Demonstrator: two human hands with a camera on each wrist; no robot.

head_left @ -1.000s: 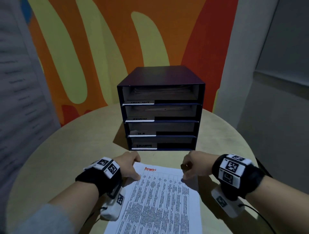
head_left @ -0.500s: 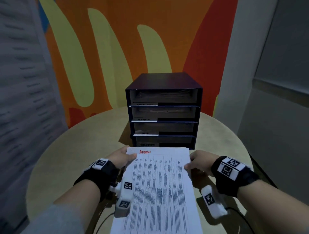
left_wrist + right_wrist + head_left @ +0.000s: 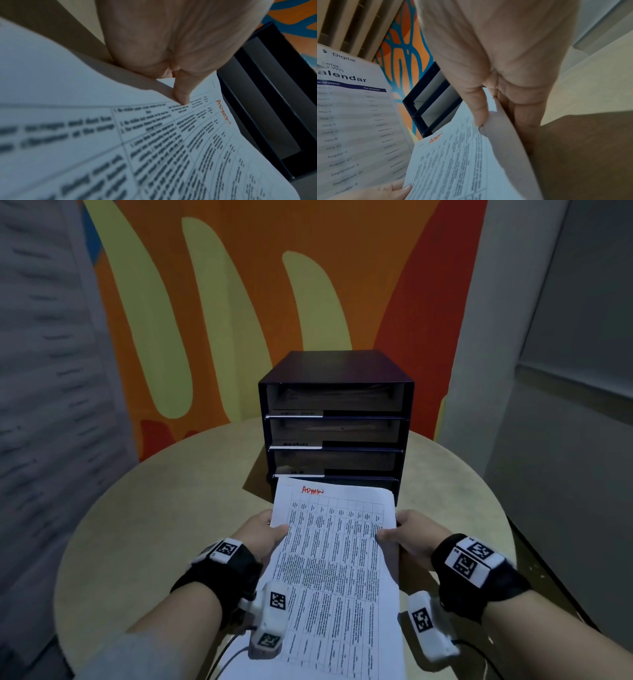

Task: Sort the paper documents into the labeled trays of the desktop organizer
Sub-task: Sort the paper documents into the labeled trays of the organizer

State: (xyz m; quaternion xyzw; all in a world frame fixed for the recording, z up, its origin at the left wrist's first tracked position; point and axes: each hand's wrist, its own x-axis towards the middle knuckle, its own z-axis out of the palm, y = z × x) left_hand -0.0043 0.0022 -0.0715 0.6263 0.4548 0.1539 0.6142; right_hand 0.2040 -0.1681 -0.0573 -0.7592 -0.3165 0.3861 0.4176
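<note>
I hold a stack of printed paper documents point(image 3: 339, 559) above the table; the top sheet has "ADMIN" written on it in red. My left hand point(image 3: 274, 529) grips the left edge, thumb on top point(image 3: 181, 92). My right hand point(image 3: 394, 534) pinches the right edge, thumb above and fingers below point(image 3: 479, 108). The dark blue desktop organizer point(image 3: 335, 368) stands just beyond, with stacked trays carrying white labels. The stack's far edge hides the front of the lowest tray. The second tray's label reads like "ADMIN", and the two upper trays hold papers.
The round beige table point(image 3: 137, 525) carries the organizer near its far edge. A printed calendar panel point(image 3: 351, 108) stands at the left, a painted orange wall behind, a grey wall at the right. Camera cables hang below my wrists.
The stack lay flat on the table with my hands at its top corners. Both hands now grip its sides, and it is lifted and carried forward to the organizer's front.
</note>
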